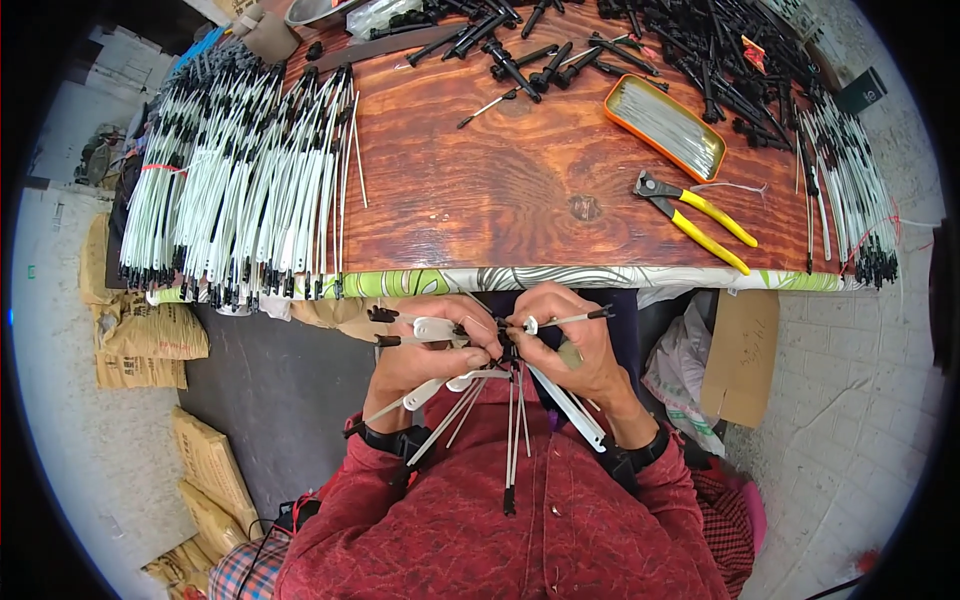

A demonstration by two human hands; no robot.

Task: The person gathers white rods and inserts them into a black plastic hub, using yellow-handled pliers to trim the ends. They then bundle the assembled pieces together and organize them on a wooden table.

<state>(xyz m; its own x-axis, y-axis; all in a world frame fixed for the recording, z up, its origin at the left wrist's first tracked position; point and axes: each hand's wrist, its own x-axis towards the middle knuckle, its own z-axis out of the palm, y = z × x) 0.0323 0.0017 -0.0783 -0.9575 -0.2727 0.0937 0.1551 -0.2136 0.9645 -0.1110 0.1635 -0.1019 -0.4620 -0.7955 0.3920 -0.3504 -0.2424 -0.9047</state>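
Just below the table's front edge, my left hand (425, 360) and my right hand (578, 350) meet around the hub of an umbrella frame (515, 440). Thin white ribs with black tips and joints fan out from between the fingers, toward my chest and to both sides. The left thumb and fingers are pinched near the hub, with several ribs sticking out past that hand. My right thumb and forefinger close on the hub's other side, where one rib points right. The small part between the fingertips is mostly hidden.
On the wooden table (450, 200) lie rib bundles (240, 180) at left and more ribs (850, 190) at right. Yellow-handled nippers (715, 215) rest near an orange tray (658, 148) of thin wires. Black umbrella shafts (720, 60) are heaped behind. Sacks (155, 335) stand lower left.
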